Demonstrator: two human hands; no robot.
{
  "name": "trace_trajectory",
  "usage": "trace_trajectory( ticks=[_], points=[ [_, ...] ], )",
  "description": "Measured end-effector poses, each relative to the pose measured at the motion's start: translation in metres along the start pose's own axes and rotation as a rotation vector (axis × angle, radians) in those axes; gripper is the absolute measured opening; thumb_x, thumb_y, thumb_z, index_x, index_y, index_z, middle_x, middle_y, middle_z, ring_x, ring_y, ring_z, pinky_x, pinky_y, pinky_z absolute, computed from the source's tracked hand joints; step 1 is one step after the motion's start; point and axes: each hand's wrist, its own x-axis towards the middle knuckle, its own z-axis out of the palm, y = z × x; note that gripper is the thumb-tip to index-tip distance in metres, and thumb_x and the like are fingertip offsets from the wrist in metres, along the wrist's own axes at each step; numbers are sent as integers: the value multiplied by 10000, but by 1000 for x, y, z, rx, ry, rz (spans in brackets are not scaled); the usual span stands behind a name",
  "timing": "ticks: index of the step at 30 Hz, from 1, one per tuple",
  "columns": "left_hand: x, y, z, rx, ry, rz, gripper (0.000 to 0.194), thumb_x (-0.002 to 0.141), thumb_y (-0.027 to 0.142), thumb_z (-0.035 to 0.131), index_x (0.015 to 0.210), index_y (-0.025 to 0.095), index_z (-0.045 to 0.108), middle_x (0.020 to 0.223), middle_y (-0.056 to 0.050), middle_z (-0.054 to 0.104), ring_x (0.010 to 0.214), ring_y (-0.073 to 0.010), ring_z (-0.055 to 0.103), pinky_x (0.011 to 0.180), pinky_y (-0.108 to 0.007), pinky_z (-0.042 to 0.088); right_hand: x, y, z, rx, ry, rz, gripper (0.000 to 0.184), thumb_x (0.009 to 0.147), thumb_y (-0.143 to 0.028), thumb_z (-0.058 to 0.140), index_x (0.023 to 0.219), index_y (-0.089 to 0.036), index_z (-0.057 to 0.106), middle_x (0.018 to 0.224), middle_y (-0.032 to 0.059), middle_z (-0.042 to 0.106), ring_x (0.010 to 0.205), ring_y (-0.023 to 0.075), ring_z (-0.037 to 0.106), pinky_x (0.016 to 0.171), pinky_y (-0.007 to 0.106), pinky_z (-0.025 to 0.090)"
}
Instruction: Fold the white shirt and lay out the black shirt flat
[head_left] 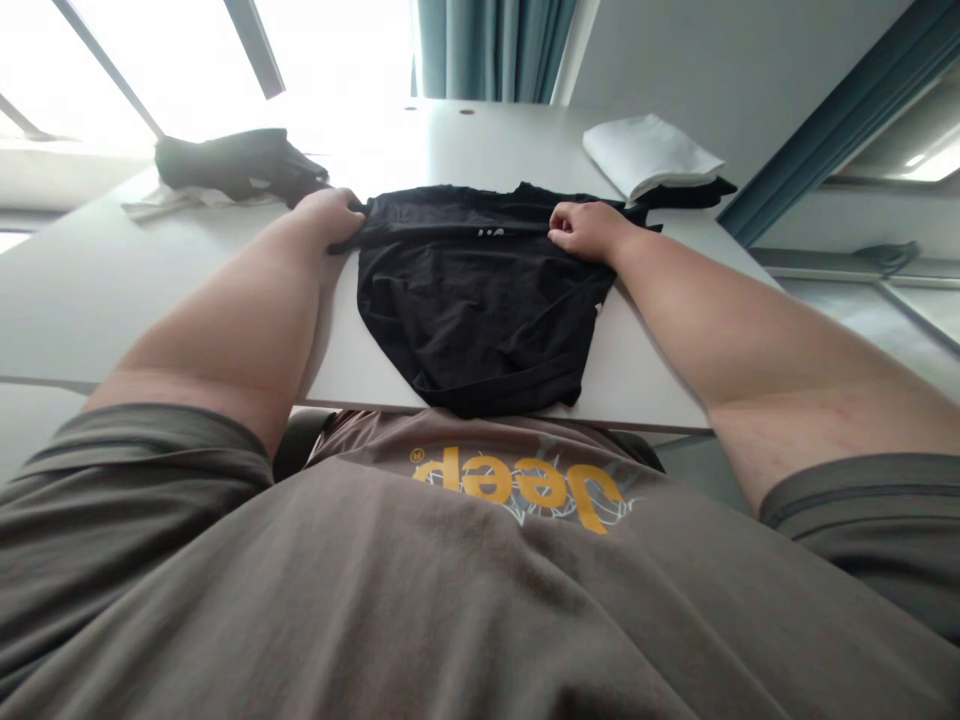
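A black T-shirt (480, 300) lies spread on the white table (337, 340), its neck side away from me and its lower edge near the table's front. A small pale print shows on its upper part, and the fabric is wrinkled. At the shirt's left sleeve, my left hand (330, 215) has its fingers closed on the cloth. My right hand (589, 230) lies over the right shoulder area, fingers curled together and pinching the fabric. Part of the right sleeve is hidden behind that hand.
Dark crumpled clothing (232, 165) with some white cloth under it lies at the table's far left. At the far right, a folded white garment (652, 155) rests on a folded black one (690, 192). A teal curtain (495, 50) hangs behind the table.
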Motion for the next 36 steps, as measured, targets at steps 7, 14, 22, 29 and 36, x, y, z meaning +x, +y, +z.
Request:
trace_trajectory(
  ticks=[7, 14, 22, 29, 36],
  points=[
    [-3, 1, -2, -26, 4, -13, 663, 1038, 419, 683, 1656, 179, 697, 1595, -134, 702, 1393, -369, 673, 1210, -512, 534, -2, -3, -3, 2, -25, 20, 467, 1061, -668, 562, 1337, -348, 761, 1180, 115, 843, 1223, 426, 704, 1051, 562, 525],
    [0, 0, -2, 7, -4, 2, 660, 1063, 445, 636, 1660, 168, 688, 1626, -132, 685, 1414, -362, 650, 1202, -484, 533, -1, -1, -2, -34, -21, 14, 382, 1049, -562, 603, 1282, -309, 770, 1277, 119, 830, 1218, 419, 737, 1058, 532, 550],
    [3, -3, 0, -4, -6, -8, 709, 1020, 528, 665, 1648, 200, 694, 1599, -89, 706, 1358, -340, 640, 1180, -452, 528, -5, -6, -6, -1, -51, 29, 323, 1096, -555, 598, 1237, -296, 727, 1336, 116, 808, 1255, 395, 677, 1056, 505, 492],
    [5, -3, 1, -16, -8, -6, 687, 1024, 519, 677, 1625, 188, 715, 1622, -98, 694, 1397, -373, 649, 1196, -482, 526, -9, -13, -10, 63, -57, 44, 251, 1187, -480, 535, 1087, -272, 634, 1189, 109, 787, 1172, 320, 575, 1019, 464, 389],
    [1, 1, -2, 20, -10, 10, 662, 1054, 451, 666, 1632, 132, 709, 1609, -156, 698, 1395, -390, 660, 1157, -482, 548, -10, -14, -11, 20, -57, 37, 180, 1169, -395, 574, 1073, -250, 621, 1187, 129, 785, 1118, 294, 577, 980, 419, 387]
  ],
)
